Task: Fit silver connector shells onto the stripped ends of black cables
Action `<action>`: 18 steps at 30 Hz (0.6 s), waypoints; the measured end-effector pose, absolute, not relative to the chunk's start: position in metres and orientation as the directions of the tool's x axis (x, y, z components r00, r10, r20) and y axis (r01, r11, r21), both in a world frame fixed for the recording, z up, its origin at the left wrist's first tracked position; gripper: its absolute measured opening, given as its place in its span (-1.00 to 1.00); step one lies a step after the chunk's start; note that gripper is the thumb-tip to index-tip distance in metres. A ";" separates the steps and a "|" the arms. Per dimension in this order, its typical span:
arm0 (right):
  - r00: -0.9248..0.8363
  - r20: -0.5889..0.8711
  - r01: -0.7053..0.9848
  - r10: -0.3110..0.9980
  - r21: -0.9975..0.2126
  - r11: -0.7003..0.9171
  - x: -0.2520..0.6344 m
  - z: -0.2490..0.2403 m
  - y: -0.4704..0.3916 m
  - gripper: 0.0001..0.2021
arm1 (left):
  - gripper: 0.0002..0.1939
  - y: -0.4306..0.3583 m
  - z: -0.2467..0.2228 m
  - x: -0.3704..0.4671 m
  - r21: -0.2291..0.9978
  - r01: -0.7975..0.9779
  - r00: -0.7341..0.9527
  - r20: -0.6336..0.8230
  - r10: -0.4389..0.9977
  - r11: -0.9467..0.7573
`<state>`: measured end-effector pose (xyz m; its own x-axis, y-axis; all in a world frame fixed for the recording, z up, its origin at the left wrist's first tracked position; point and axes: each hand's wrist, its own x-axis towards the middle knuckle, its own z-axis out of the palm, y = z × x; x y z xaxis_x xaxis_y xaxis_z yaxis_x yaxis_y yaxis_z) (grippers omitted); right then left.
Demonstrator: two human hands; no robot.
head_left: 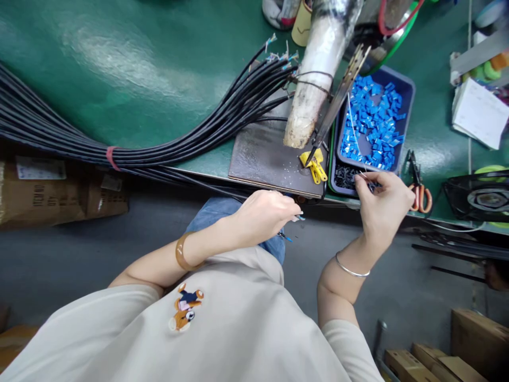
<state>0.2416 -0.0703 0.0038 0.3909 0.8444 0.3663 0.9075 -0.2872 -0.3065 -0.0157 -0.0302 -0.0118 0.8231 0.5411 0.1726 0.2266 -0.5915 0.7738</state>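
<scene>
In front of my lap, my left hand point(268, 214) is closed round the end of a black cable. Small blue and white wire ends point(300, 217) stick out past its fingertips. My right hand point(384, 201) pinches a thin pale wire point(353, 124) between thumb and forefinger, over the front of a tray. That wire slants up from the fingers toward a metal holder. Blue small parts point(371, 124) fill the tray's larger part, and black small parts point(345, 175) lie in front, partly hidden by my right hand. A yellow hand tool point(315, 165) lies on a dark board between the hands.
A bundle of black cables point(170, 151), tied with a pink band, lies along the green table point(159, 79). A wrapped duct point(312, 79) hangs over the dark board point(262, 154). Orange-handled cutters point(420, 197), a fan point(483, 196) and papers point(479, 114) are to the right.
</scene>
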 end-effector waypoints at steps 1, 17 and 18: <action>0.385 0.356 0.909 0.851 -0.304 -0.284 0.240 0.003 -0.068 -0.83 | -0.77 -0.029 -0.011 -0.019 0.817 0.182 0.874 0.121 0.470 -0.548; 0.558 0.449 0.789 0.697 -0.547 -0.280 0.223 0.018 -0.072 -0.91 | -0.82 -0.021 -0.018 -0.026 0.833 -0.294 0.675 -0.167 0.719 0.469; 0.564 0.466 0.755 0.682 -0.626 -0.197 0.216 0.020 -0.075 -0.89 | -0.83 -0.020 -0.016 -0.023 0.852 -0.284 0.663 -0.157 0.732 0.440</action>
<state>0.2155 -0.0751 0.0199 0.5643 0.6816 0.4659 0.7548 -0.1974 -0.6255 -0.0230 -0.0197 -0.0160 0.6632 0.7319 -0.1568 -0.2836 0.4396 0.8523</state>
